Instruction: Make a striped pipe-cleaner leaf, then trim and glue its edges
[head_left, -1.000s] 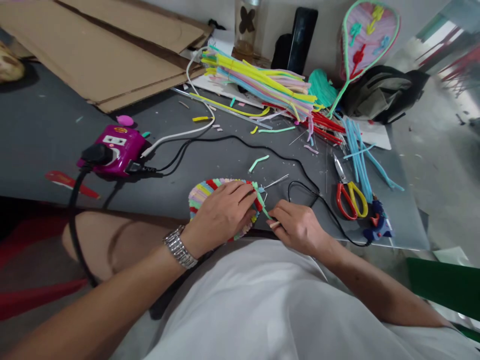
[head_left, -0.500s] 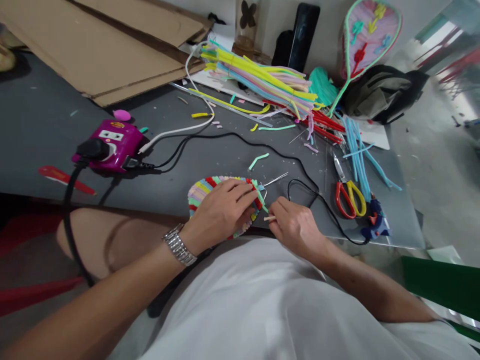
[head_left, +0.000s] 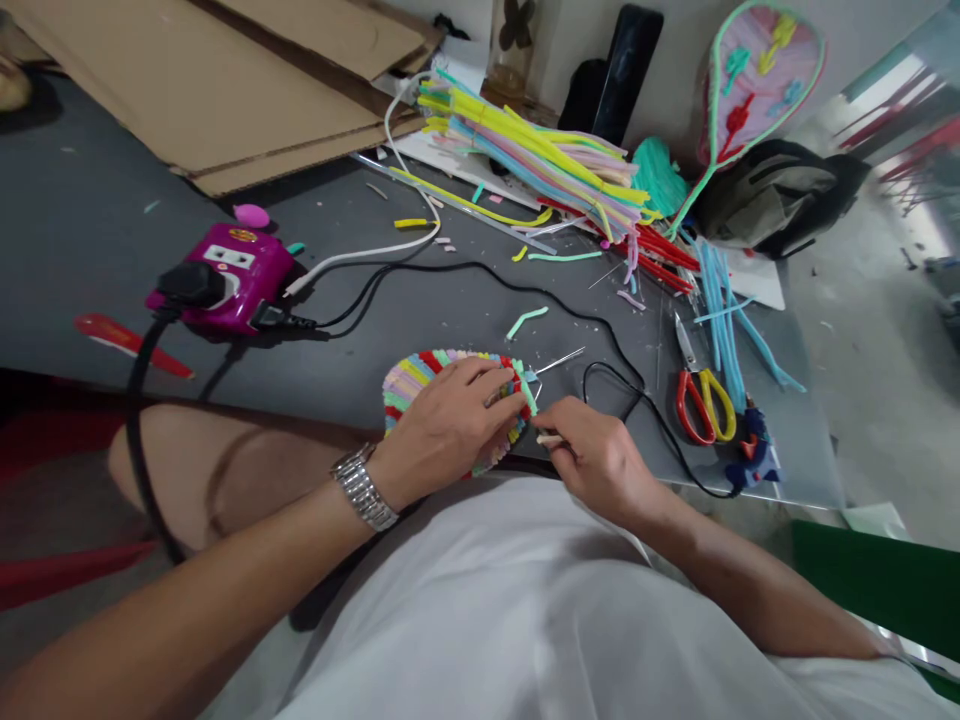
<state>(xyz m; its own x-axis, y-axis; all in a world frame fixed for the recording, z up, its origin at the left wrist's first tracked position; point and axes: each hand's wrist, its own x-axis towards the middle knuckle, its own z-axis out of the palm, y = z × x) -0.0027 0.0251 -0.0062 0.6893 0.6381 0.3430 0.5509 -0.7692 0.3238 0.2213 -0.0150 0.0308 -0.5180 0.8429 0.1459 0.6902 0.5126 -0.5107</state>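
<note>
A rounded piece of striped, many-coloured pipe cleaners (head_left: 409, 380) lies at the table's front edge. My left hand (head_left: 454, 410) rests over it, fingers bent across its right part and gripping near the rim. Along that right rim runs a mint-green pipe cleaner (head_left: 527, 388). Just right of its lower end, my right hand (head_left: 596, 445) is closed in a pinch on a short pale stick (head_left: 551, 439). Whether these fingers also touch the green pipe cleaner is hard to tell. Thin metal rods (head_left: 561, 360) stick out beyond the piece.
Red-and-yellow-handled scissors (head_left: 701, 400) and a blue glue gun (head_left: 757, 455) lie on the right. The gun's black cord (head_left: 555, 295) crosses to a purple power socket (head_left: 232, 275). Bundled pipe cleaners (head_left: 532, 150) and cardboard (head_left: 225, 90) lie behind; a red cutter (head_left: 135, 343) lies left.
My right fingers have shifted their pinch, and the pale stick lies differently in them. The green pipe cleaner's end now sits closer to the rim. The whole view has shifted slightly.
</note>
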